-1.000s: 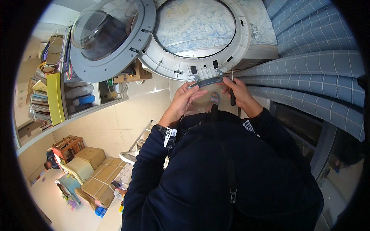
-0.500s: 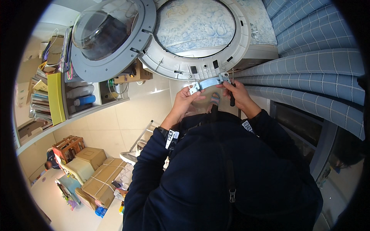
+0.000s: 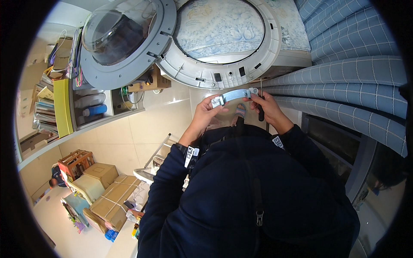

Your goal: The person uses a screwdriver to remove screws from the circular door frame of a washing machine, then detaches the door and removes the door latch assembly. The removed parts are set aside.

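Between my two hands is a curved, silvery metal bracket [image 3: 235, 95] with a squared fitting at each end, much like a washing machine door hinge. My left hand [image 3: 204, 117] pinches its left end with thumb and fingers. At the right end, the fingers of my right hand [image 3: 271, 111] touch the bracket and also grip a screwdriver [image 3: 261, 113], black handle down and thin shaft up. Just beyond lies a white door ring [image 3: 188, 76] on a pale floral cloth [image 3: 219, 30]. Against its left side rests a grey door ring [image 3: 129, 77] with a clear bowl [image 3: 101, 41].
Blue checked curtains [image 3: 335, 73] hang close on the right. To the left are a shelf with bottles [image 3: 95, 111] and a yellow panel [image 3: 63, 107]. Cardboard boxes [image 3: 114, 200] and a folding step stool [image 3: 150, 165] stand at lower left. Another person [image 3: 56, 177] is far left.
The bracket has tilted slightly, so its curved band now arches higher between my hands. Both hands keep their hold, and the door rings shift only slightly in view.
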